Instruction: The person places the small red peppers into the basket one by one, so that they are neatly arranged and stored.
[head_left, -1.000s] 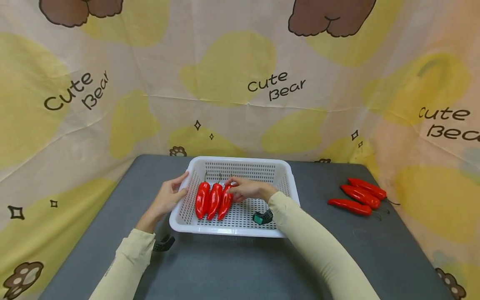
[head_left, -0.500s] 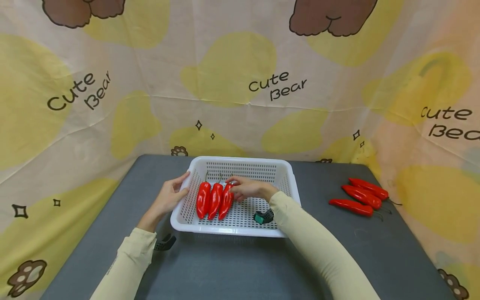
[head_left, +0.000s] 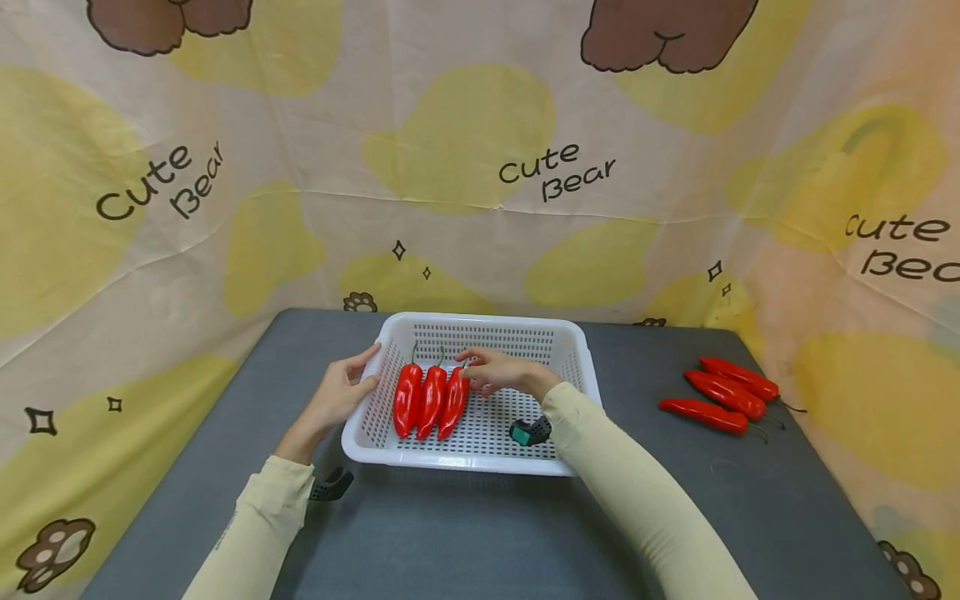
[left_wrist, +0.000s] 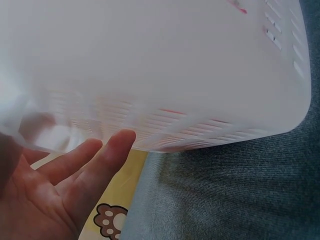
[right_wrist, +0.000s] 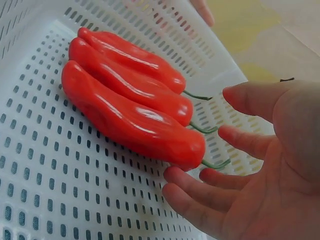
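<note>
A white perforated plastic basket (head_left: 465,461) stands on the table. My left hand (head_left: 341,396) holds its left rim; in the left wrist view, the fingers (left_wrist: 112,152) lie against the outside wall. Inside, three glossy red chili peppers lie side by side: a left one (head_left: 407,400), a middle one (head_left: 431,402) and a right one (head_left: 453,404), stems toward the far wall. My right hand (head_left: 502,372) hovers at the stem end of the right pepper. Its thumb and fingers are spread apart in the right wrist view, near the green stem (right_wrist: 216,164), gripping nothing.
Several things lie around: three more red peppers (head_left: 723,393) rest on the grey table (head_left: 465,533) at the right. A patterned cloth (head_left: 450,167) hangs behind and along both sides. Dark wrist devices (head_left: 531,432) sit below the sleeves.
My right hand's fingers have loosened and lifted slightly away from the right pepper. The left hand keeps its place at the rim, and the peppers lie as before.
</note>
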